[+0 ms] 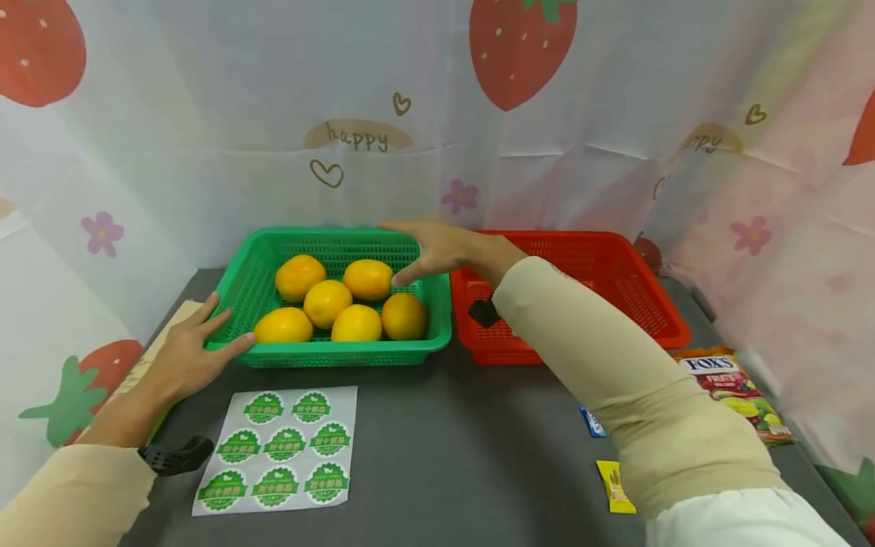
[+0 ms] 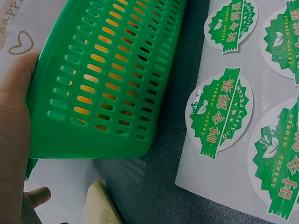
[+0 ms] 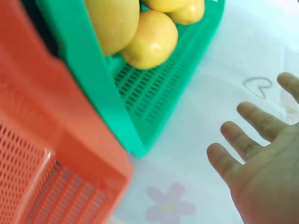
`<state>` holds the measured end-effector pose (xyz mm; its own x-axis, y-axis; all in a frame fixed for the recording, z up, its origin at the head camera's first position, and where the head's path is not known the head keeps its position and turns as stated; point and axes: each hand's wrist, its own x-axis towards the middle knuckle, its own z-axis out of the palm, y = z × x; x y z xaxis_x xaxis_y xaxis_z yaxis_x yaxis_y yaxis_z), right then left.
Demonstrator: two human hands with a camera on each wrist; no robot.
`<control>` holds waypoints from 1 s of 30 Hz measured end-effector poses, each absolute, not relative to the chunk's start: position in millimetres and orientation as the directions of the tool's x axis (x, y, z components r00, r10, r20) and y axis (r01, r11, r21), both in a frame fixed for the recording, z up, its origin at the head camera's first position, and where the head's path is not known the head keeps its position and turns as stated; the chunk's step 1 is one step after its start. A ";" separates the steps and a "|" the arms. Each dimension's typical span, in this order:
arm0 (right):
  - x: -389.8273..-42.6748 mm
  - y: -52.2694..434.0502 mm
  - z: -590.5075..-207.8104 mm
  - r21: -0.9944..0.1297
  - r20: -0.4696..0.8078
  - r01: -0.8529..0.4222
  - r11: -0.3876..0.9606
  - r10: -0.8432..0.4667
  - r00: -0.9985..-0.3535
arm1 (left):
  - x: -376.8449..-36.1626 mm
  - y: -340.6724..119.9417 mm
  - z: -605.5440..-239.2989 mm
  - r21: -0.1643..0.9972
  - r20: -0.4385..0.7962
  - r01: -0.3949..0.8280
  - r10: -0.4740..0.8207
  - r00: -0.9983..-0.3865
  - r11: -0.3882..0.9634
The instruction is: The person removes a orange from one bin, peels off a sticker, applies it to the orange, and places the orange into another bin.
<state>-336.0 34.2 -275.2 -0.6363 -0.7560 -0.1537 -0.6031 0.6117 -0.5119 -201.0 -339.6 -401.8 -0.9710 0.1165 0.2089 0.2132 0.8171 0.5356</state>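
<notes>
Several yellow-orange fruits (image 1: 327,303) lie in a green plastic basket (image 1: 342,355). My left hand (image 1: 184,353) spreads around the basket's front left corner, its thumb at the front rim and its fingers along the left side. In the left wrist view, the thumb (image 2: 21,74) lies against the rim. My right hand (image 1: 444,247) reaches over the green basket's right back part, fingers spread and nothing held. Its straight fingers (image 3: 252,119) show against the curtain in the right wrist view. A fruit (image 1: 369,279) sits just left of the right thumb.
A red basket (image 1: 656,319) stands right beside the green one. A sheet of green round stickers (image 1: 287,448) lies in front. To the right are a FOX'S candy bag (image 1: 734,395), a yellow packet (image 1: 615,486) and a blue packet (image 1: 592,422). A strawberry-print curtain (image 1: 424,182) hangs behind.
</notes>
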 end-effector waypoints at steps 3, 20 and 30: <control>-340.5 21.6 -286.1 -0.512 -0.228 -0.561 0.650 -0.733 -0.641 | -200.3 -338.2 -404.1 0.538 0.214 0.210 0.108 -0.971 0.817; -359.8 -5.7 -326.8 -0.262 -0.594 -0.536 0.803 -0.571 -0.566 | -200.1 -336.9 -406.0 0.555 0.192 0.162 0.065 -0.979 0.816; -354.8 -14.9 -327.3 0.037 -0.700 -0.575 0.817 -0.389 -0.599 | -199.6 -335.8 -407.4 0.570 0.188 0.163 0.065 -0.980 0.805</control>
